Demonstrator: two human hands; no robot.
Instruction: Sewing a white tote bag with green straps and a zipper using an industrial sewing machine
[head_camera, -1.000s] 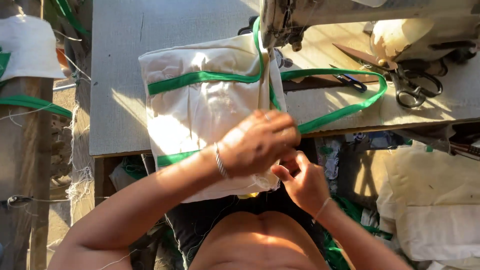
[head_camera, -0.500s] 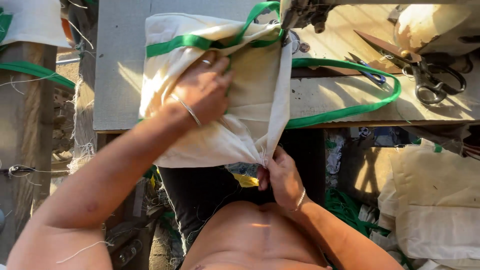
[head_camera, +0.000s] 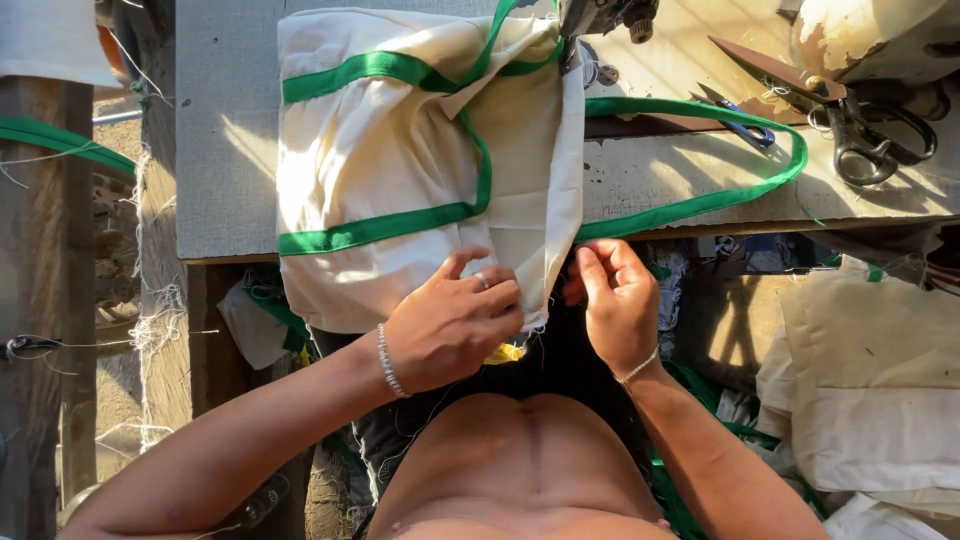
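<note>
A cream cloth bag (head_camera: 400, 170) with green trim lies on the grey table (head_camera: 225, 150), and its lower part hangs over the front edge. My left hand (head_camera: 455, 325), with a ring and a bead bracelet, grips that hanging lower edge. My right hand (head_camera: 615, 300) is just to its right, below the table edge, fingers pinched at the bag's right edge. A green strap (head_camera: 700, 205) loops from the bag across the table to the right. The bag's top edge sits under the sewing machine head (head_camera: 600, 15).
Large black scissors (head_camera: 860, 130) and small blue-handled snips (head_camera: 740, 120) lie on the table's right part. Cream cloth pieces (head_camera: 870, 400) are stacked low at the right. A wooden post (head_camera: 40, 300) with a green strap stands at the left, with thread scraps hanging near it.
My left hand has come down from the bag's upper part to its lower hanging edge. My right hand has risen from the bottom corner to the right edge.
</note>
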